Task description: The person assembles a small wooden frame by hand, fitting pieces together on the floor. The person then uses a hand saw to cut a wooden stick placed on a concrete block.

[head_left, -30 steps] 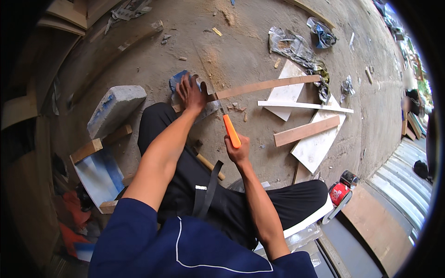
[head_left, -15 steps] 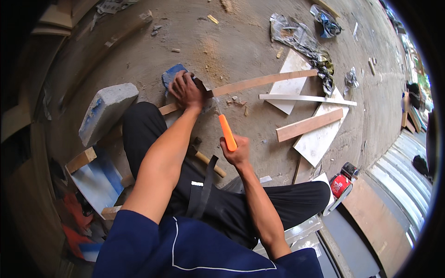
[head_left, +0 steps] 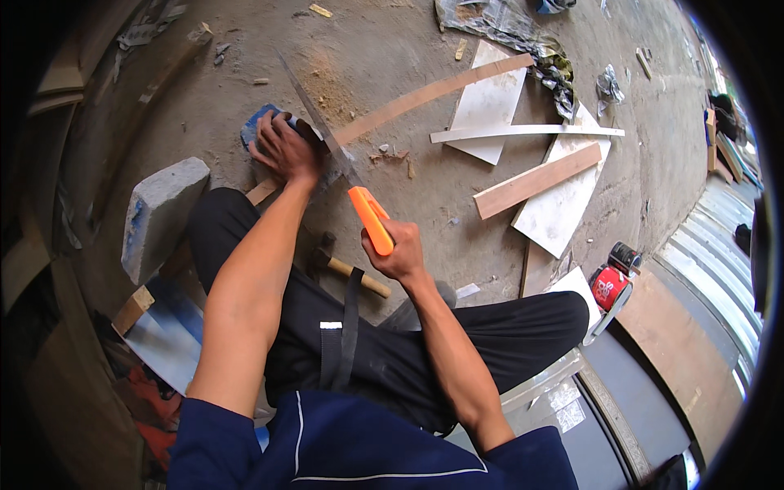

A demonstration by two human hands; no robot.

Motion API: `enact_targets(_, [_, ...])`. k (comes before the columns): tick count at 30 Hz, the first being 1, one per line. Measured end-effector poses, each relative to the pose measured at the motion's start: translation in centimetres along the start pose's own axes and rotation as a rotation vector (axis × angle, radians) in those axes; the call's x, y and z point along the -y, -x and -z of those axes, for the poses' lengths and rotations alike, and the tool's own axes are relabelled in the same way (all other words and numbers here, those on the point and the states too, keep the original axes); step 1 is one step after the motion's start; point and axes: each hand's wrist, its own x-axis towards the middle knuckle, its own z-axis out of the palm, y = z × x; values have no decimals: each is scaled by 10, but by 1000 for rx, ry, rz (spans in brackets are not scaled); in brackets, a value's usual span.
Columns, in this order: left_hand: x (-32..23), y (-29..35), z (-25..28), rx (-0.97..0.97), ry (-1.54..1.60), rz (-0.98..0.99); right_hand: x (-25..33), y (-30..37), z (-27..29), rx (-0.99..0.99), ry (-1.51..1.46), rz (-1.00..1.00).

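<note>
My right hand [head_left: 398,249] is closed around the orange grip of a handsaw [head_left: 371,220]. Its blade points away and to the left, crossing a long, thin wooden strip [head_left: 433,94] just right of my left hand [head_left: 286,151]. My left fingers are curled over the strip and a blue-faced block [head_left: 255,124] beneath it, pinning them; the palm hides where strip and block meet. The near end of the strip shows again below my wrist. Sawdust [head_left: 331,86] lies on the floor beyond the blade.
A grey concrete block [head_left: 163,212] stands left of my knee. A hammer [head_left: 359,273] lies by my legs. White boards [head_left: 563,196] and a shorter wooden piece [head_left: 535,181] are on the right, near a red tape roll [head_left: 608,287]. Crumpled plastic [head_left: 498,28] lies farther off.
The view has shifted, so most things sit farther left and higher. The saw's handle leans more to the left, and its blade now shows at length past the strip. My left hand keeps its hold.
</note>
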Motion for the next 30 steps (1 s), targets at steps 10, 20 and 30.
enact_targets(10, [-1, -1, 13, 17, 42, -166, 12, -15, 0, 8, -26, -25])
enact_targets(20, [12, 8, 46, 313, 347, -280, 8, -15, 5, -13, -77, 9])
enact_targets(30, [-15, 1, 49, 423, 262, 249, -14, -16, -6, 8, -28, 70])
